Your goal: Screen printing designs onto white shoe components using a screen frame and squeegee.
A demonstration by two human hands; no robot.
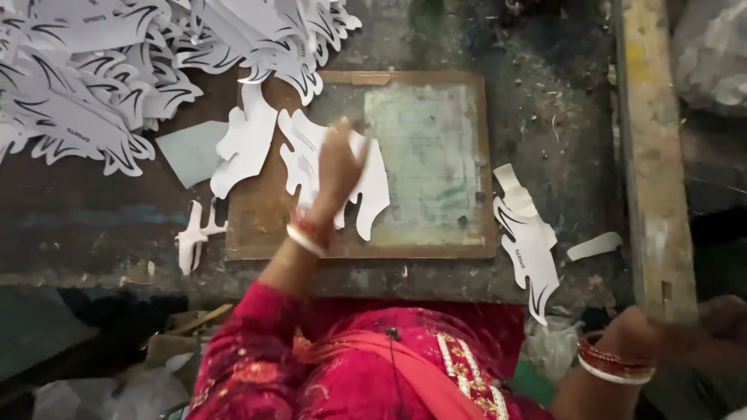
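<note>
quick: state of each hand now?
Left hand: on a white cutout on the board; grip unclear.
Right hand: blurred, cannot tell.

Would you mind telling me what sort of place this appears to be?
Probably a small screen-printing workshop: a wood-framed mesh screen lies on a stained, worn workbench, a heap of white die-cut printed pieces beside it, the left hand on one.

one head camera looks steeply down, close over the workbench (93, 233).

White cut-outs (331, 167) (black swooshes on piled ones (85, 70)), brown board (264, 218), pink embroidered sleeve (249, 342).
</note>
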